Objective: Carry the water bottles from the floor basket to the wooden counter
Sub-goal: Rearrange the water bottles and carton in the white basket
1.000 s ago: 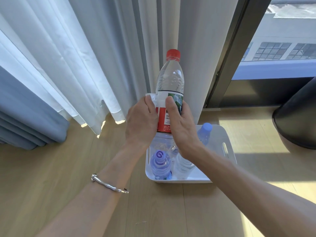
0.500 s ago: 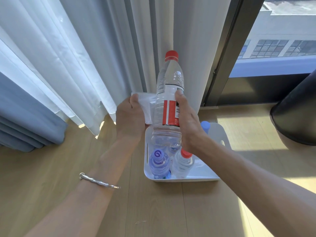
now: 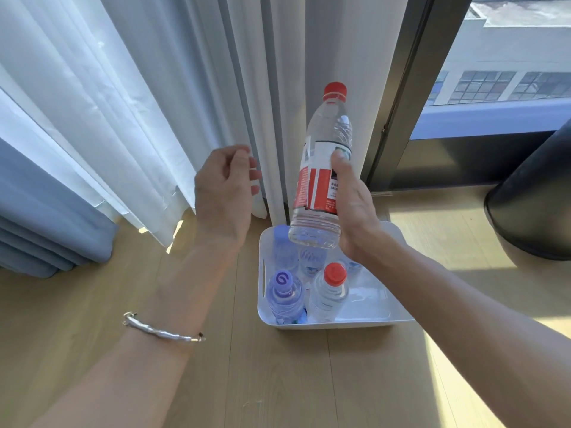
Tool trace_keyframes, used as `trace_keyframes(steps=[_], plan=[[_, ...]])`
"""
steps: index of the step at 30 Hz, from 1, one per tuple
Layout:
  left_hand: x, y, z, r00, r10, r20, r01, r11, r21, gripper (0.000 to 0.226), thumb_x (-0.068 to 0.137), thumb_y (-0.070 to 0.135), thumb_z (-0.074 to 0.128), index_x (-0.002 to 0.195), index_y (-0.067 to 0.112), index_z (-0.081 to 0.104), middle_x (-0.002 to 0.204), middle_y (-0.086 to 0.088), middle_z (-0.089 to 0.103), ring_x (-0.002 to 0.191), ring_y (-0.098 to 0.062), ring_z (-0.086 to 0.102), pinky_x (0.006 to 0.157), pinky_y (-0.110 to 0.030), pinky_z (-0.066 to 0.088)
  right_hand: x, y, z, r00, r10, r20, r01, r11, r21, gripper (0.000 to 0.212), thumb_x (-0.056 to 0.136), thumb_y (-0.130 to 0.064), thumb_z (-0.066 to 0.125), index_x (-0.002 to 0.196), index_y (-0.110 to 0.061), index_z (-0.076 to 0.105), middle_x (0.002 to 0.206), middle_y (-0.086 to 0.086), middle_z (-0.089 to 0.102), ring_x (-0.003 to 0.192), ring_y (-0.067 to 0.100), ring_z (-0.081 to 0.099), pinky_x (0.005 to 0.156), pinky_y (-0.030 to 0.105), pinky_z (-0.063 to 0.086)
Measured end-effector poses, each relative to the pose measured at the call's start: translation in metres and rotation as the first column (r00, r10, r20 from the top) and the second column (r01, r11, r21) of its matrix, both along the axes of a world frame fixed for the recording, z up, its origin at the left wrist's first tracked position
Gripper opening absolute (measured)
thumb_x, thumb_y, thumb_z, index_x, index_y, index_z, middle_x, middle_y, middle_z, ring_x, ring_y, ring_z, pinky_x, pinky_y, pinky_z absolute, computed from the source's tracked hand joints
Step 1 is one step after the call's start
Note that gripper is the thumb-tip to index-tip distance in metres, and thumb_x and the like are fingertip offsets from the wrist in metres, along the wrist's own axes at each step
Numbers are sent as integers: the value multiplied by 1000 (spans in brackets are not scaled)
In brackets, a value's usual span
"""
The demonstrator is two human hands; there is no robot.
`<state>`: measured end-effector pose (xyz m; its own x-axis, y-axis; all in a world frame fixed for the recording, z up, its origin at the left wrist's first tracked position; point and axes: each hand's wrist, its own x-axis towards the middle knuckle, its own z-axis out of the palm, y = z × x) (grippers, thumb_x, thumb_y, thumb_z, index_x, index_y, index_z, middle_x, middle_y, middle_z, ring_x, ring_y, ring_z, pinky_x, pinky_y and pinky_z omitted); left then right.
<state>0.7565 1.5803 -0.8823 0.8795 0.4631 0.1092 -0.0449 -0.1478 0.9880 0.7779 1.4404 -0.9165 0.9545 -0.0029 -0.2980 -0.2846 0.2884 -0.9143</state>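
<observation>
Red-capped water bottle (image 3: 323, 168) clamped in right hand (image 3: 355, 208), held nearly upright, thumb across the label. Left hand (image 3: 224, 193) apart from it to the left, fingers loosely curled, holding nothing; silver bracelet (image 3: 162, 332) on that wrist. White basket (image 3: 392, 316) just below right hand on wooden floor (image 3: 216, 381), holding a purple-capped bottle (image 3: 284, 299) and a red-capped small bottle (image 3: 330, 291), more behind. White curtain (image 3: 139, 88) beyond both hands.

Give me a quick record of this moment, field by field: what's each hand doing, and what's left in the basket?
right hand: holds red-capped bottle above the basket, tilted slightly
left hand: empty, fingers loosely curled, apart from the bottle
basket: white, on the wooden floor by the curtain
in basket: purple-capped bottle, small red-capped bottle, others partly hidden
wooden counter: not in view
</observation>
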Motion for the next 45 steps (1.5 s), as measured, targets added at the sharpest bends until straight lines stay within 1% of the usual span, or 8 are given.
trace_keyframes(steps=[7,12,18,21,27,34,38,45], plan=[[-4,-25,10,975,-218,39,214,973,86,17,98,13,49,94,25,61,84,10,66,82,-5,67,75,-29,59,-2,9,-4,998,20,60,-14,995,-98,47,94,-51,47,114,-10,59,87,6,69,75,16,67,68,29,56],[-7,-29,20,964,-219,148,198,970,144,18,97,9,49,98,19,64,86,10,67,81,-3,67,75,-28,58,-2,12,-3,997,-15,80,23,995,-99,34,94,-48,49,104,-16,57,80,0,65,68,10,65,61,23,54],[-10,-42,14,926,-358,-115,373,915,155,25,98,21,49,120,19,60,105,10,66,100,-6,64,95,-31,51,-5,10,-2,990,-40,136,53,995,-89,26,97,-39,49,99,-15,59,60,-12,63,49,-3,61,46,12,46],[-6,-37,11,916,-342,-208,378,911,167,36,96,32,48,131,23,52,122,6,62,107,-13,62,97,-39,49,-4,9,-4,991,-39,127,51,995,-89,27,96,-43,50,96,-17,56,72,-5,63,59,5,64,57,20,53],[-5,-27,4,866,-377,-328,397,918,-6,26,100,33,41,121,22,52,94,7,66,79,-7,66,79,-33,54,-8,9,-2,990,32,136,-13,991,-136,25,95,-45,50,93,-21,54,70,-6,61,51,-3,61,48,13,48],[-2,-8,-3,853,-397,-340,342,915,-212,53,89,60,49,120,19,59,111,-4,70,92,-19,70,76,-41,56,-17,19,-9,947,245,209,-153,913,-379,29,86,-52,59,103,-29,57,83,-9,66,75,8,66,79,36,56],[-4,0,-4,879,-398,-264,281,878,-388,46,88,51,56,108,10,64,93,-12,74,81,-26,73,62,-32,57,-18,18,-12,882,398,252,-284,876,-390,35,77,-57,66,106,-42,55,97,0,72,90,15,70,86,40,56],[-9,9,-4,902,-407,-148,263,786,-560,50,86,50,54,114,9,59,100,-15,71,89,-29,71,78,-41,58,-4,13,-4,902,386,193,-298,880,-369,43,98,-52,31,116,-19,51,99,3,61,79,14,62,71,31,53]])
